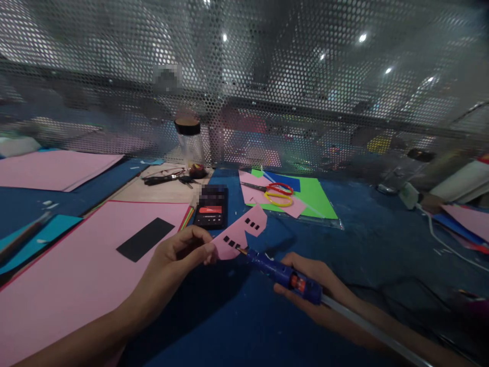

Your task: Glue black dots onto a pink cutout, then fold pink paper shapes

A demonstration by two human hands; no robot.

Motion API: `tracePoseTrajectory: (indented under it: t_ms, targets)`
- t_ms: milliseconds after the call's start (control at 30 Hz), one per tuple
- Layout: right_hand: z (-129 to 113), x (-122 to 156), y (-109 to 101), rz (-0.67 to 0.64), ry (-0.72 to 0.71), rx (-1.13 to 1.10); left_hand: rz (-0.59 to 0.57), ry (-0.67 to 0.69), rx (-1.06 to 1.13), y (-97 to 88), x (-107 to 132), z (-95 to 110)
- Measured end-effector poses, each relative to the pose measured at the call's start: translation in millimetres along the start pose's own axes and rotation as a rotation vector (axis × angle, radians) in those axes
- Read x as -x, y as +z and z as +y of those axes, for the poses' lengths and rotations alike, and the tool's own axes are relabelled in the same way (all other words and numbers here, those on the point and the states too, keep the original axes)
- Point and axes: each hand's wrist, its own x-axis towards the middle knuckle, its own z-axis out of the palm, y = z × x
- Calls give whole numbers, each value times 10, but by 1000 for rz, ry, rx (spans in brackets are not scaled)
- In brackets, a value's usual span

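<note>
Between the thumb and fingers of my left hand (189,252) is a pink paper cutout (237,235) with several small black squares on it. My right hand (311,278) grips a blue hot glue gun (280,272), and a long clear glue stick (370,323) runs out of its back end. The gun's nozzle points left and meets the cutout, or nearly so, beside the lower row of squares. Left of my left hand, a black paper rectangle (145,239) lies on a large pink sheet (72,265).
A phone (211,208) lies beyond my left hand. Scissors with red and yellow handles (279,193) rest on green paper (315,193). A glass jar (190,145) stands near the perforated metal screen (244,92). A white cable (451,247) crosses the blue table (367,229) at right.
</note>
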Motion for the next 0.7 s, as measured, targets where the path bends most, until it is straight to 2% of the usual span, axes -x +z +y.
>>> tracePoseTrajectory:
  t_ms: [500, 700]
  targets:
    - [8, -15, 23, -17, 20, -19, -10, -15, -8, -3, 17, 11]
    - [-1, 19, -24, 6, 33, -106, -18, -13, 27, -2, 7, -16]
